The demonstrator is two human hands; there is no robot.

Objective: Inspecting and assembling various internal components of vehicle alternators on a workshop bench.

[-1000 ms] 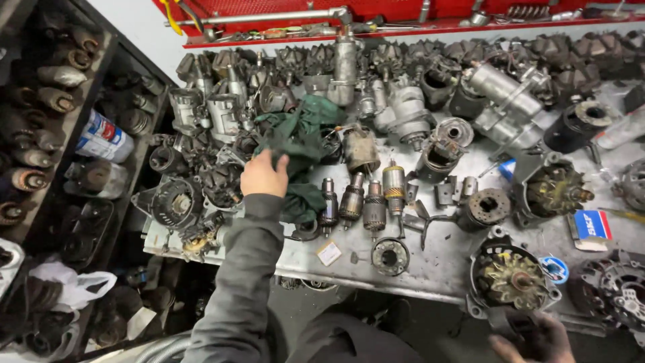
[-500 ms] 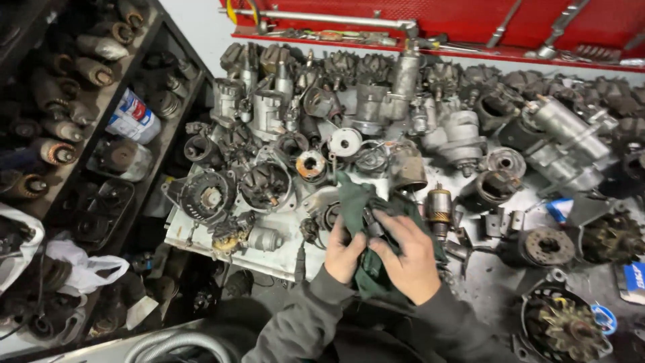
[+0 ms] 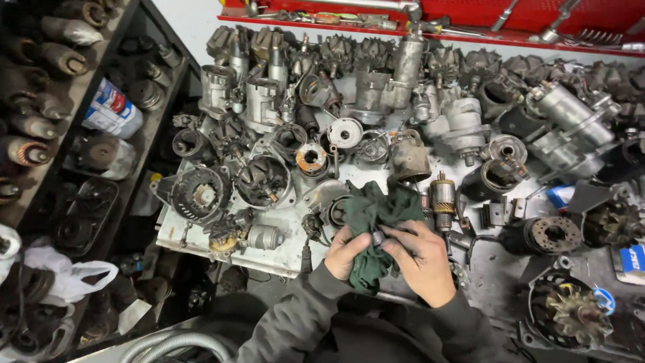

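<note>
while you stand at the worktop (image 3: pixel 201 236):
left hand (image 3: pixel 347 251): fingers curled shut on the green rag (image 3: pixel 371 214)
right hand (image 3: pixel 422 260): fingers pinch the same rag
rag: bunched between your fingers
armature (image 3: pixel 443 194): just beyond your right fingers

1. The table (image 3: pixel 282 259) is pale, grimy metal.
2. Starter housings (image 3: pixel 259 101) crowd its far left.
3. An armature (image 3: pixel 443 196) stands mid-table.
4. A rotor (image 3: pixel 571 314) lies near right.
</note>
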